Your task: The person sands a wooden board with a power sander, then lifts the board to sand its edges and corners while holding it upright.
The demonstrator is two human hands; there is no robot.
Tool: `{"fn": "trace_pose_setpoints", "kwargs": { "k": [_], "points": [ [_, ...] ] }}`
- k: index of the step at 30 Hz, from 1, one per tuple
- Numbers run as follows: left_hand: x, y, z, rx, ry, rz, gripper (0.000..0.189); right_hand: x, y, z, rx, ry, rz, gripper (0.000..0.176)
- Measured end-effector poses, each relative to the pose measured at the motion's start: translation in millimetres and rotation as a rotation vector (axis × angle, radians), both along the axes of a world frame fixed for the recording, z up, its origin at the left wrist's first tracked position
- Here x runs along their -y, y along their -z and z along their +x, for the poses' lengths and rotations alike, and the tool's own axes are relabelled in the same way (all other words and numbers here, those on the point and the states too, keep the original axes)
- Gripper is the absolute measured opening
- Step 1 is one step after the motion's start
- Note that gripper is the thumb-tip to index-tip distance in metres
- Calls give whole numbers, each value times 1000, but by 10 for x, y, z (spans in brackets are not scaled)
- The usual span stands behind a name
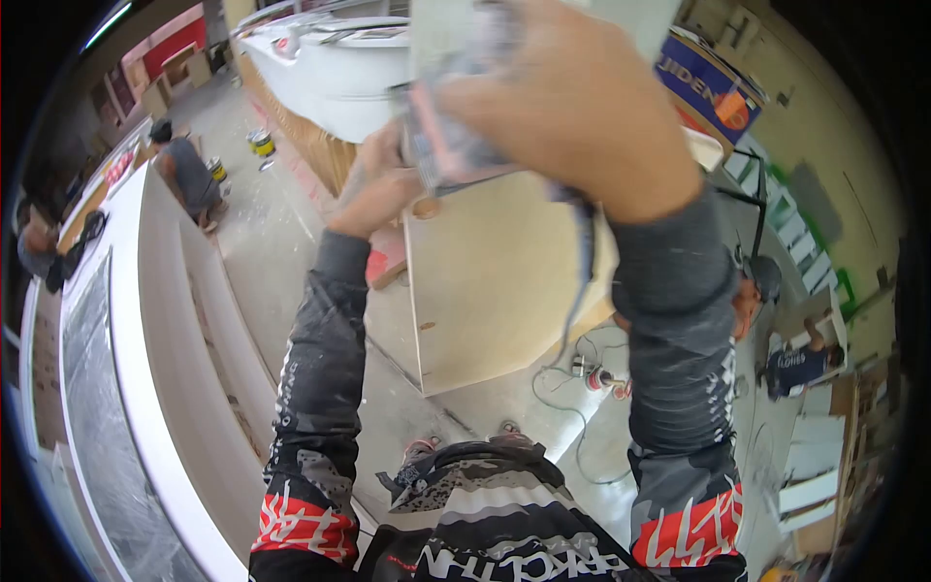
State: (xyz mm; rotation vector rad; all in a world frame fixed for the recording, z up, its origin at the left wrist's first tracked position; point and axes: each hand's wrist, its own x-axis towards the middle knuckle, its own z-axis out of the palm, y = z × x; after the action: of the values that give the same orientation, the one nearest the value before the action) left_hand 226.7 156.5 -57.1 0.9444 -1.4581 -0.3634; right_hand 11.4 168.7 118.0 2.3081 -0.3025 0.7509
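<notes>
My right hand (582,107) grips a blurred grey and pinkish power tool (451,141) at the top centre. A dark cord (586,242) hangs from the tool. My left hand (383,184) is beside the tool's left side, fingers bent; what they hold is hidden. The tool is at the upper part of a pale wooden cabinet or box (504,291), which has small round holes along its left edge. Behind the tool, a whitish panel (621,17) rises, partly covered by my right hand.
A long white cabinet (160,242) runs along the left. A person (184,175) crouches near paint cans (260,143). Another person (800,367) is at the right. Cords (584,427) and a small red-and-silver item (599,379) lie on the floor. A blue box (703,82) stands upper right.
</notes>
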Motion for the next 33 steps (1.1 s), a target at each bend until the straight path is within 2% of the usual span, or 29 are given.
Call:
{"fn": "trace_pose_setpoints", "kwargs": {
  "k": [1,3,4,5,6,7,9,10,11,12,13,15,16,18,22,24,25,27,29,31,33],
  "points": [
    [56,159,60,7,29,-88,40,-33,44,26,15,35,3,33],
    [218,505,320,-107,-42,-37,41,-49,180,120,254,-150,-22,29],
    [267,535,445,-91,1,-35,41,-48,257,310,441,-87,216,34],
    [306,545,574,75,-119,-41,43,-15,301,438,633,-34,450,45],
    [337,542,599,240,-247,-54,44,39,309,391,653,-10,440,45],
    [268,419,447,250,-226,-57,44,82,307,343,643,-21,444,40],
    [7,26,117,-194,75,66,45,200,313,252,639,-34,449,36],
    [3,-11,119,-187,104,114,48,293,320,158,613,-1,455,42],
    [-4,-32,99,-181,99,116,48,357,324,34,586,28,461,49],
    [-15,-44,53,-218,110,104,50,197,13,-292,426,88,759,36],
    [-23,-53,24,-257,118,90,52,315,55,-397,427,78,763,36],
    [-4,-44,14,-269,96,100,53,637,159,-482,368,50,391,47],
    [5,-38,-10,-312,109,70,52,687,135,-554,368,38,395,47],
    [9,-34,-30,-353,111,40,51,756,62,-710,424,250,608,51],
    [25,-8,9,-367,80,47,51,976,52,-1058,482,215,621,59],
    [61,47,78,-344,44,67,54,1267,105,-1223,464,275,539,66],
    [86,89,116,-361,32,57,53,1406,132,-1305,465,272,540,66],
    [104,122,152,-376,17,45,53,1692,174,-1476,523,218,701,59],
    [93,132,160,-387,-2,48,51,1888,167,-1656,492,240,707,61],
    [91,118,143,-383,-4,44,49,1950,142,-1759,555,366,744,62],
    [76,95,118,-380,-4,37,47,2169,152,-1932,552,363,770,63]
  ]
}}
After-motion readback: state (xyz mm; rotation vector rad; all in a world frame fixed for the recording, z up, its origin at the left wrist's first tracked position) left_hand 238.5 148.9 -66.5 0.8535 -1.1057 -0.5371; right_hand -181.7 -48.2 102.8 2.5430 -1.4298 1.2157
